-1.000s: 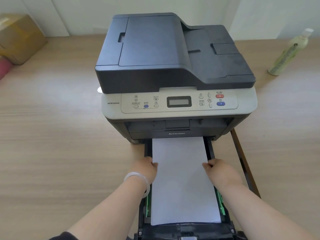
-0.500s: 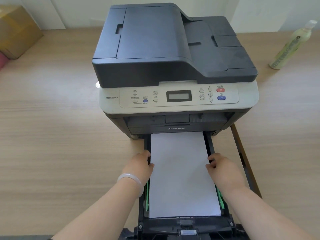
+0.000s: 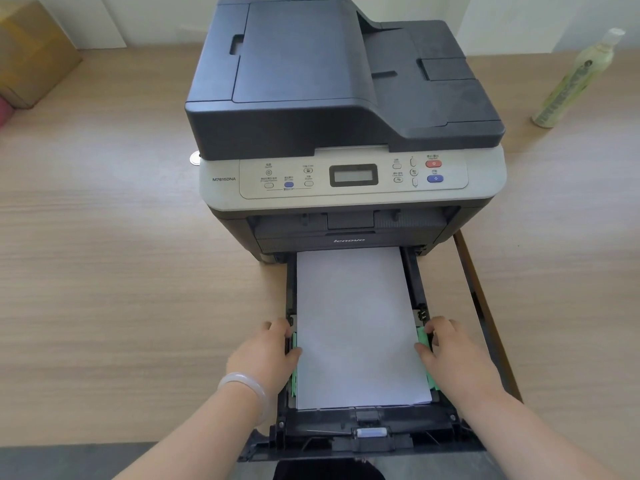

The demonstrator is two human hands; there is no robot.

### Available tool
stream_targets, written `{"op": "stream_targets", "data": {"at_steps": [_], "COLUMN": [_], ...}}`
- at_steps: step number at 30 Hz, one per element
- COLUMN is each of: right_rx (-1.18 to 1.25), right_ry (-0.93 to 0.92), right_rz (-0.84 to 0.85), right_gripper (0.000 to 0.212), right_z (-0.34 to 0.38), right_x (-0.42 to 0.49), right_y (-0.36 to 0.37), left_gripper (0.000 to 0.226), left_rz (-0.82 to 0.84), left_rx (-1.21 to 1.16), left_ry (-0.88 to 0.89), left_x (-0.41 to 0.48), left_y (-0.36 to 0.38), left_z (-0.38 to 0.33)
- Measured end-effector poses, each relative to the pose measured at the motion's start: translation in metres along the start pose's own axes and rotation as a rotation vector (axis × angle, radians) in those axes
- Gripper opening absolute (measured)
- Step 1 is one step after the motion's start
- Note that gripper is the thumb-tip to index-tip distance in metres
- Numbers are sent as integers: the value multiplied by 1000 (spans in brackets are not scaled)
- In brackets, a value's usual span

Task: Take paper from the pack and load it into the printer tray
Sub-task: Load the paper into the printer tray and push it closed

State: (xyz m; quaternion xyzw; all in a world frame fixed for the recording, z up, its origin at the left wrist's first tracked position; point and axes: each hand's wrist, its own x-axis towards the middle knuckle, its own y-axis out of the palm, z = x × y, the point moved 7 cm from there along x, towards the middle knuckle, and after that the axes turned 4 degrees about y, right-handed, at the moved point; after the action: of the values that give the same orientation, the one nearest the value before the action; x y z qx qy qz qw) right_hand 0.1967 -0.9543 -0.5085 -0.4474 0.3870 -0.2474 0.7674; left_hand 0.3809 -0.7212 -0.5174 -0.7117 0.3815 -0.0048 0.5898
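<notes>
- white paper [image 3: 356, 327] lies flat in the pulled-out black printer tray [image 3: 374, 427], its far edge running under the front of the printer [image 3: 346, 133] and its near edge just short of the tray's front wall.
- left hand [image 3: 266, 355] rests on the tray's left side; its fingers [image 3: 280, 329] curl over the left rail and the green paper guide [image 3: 294, 368], with the thumb touching the left edge of the sheet.
- right hand [image 3: 450, 355] mirrors it on the right side; its fingers [image 3: 436, 327] bend over the right rail beside the other green guide [image 3: 423, 337], thumb tip on the right edge of the paper.
- both hands are loosely bent, not clenched; each presses on a guide and rail, and neither lifts anything. whether the guides are truly pinched i cannot tell.
- between the two sets of fingers the paper fills the gap from guide to guide.
- pale bangle [image 3: 247, 386] sits on the left wrist, just behind the left fingers.
- beyond the fingers, the printer's grey control panel [image 3: 353, 176] shows a small display, a red button and a blue one.
- wooden desk [image 3: 104, 271] carries the printer.
- far off to the right of the right fingers a pale green bottle [image 3: 578, 81] stands; far left of the left fingers a cardboard box [image 3: 31, 53] sits at the desk's back corner.
</notes>
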Motion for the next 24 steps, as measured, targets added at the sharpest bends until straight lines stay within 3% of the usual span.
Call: {"op": "stream_targets", "data": {"at_steps": [7, 14, 24], "right_rx": [-76, -173, -208], "right_ry": [51, 80, 99], "right_rz": [90, 171, 133], "right_gripper": [22, 36, 33], "right_z": [-11, -8, -8], "right_x": [-8, 0, 4], "right_y": [10, 23, 26], "left_gripper": [23, 36, 31], "left_rz": [64, 40, 212], "left_rx": [123, 272, 257], "left_ry": [-11, -22, -105], "left_x": [-14, -14, 8], "left_y": [12, 11, 20], "left_z": [-5, -12, -18]}}
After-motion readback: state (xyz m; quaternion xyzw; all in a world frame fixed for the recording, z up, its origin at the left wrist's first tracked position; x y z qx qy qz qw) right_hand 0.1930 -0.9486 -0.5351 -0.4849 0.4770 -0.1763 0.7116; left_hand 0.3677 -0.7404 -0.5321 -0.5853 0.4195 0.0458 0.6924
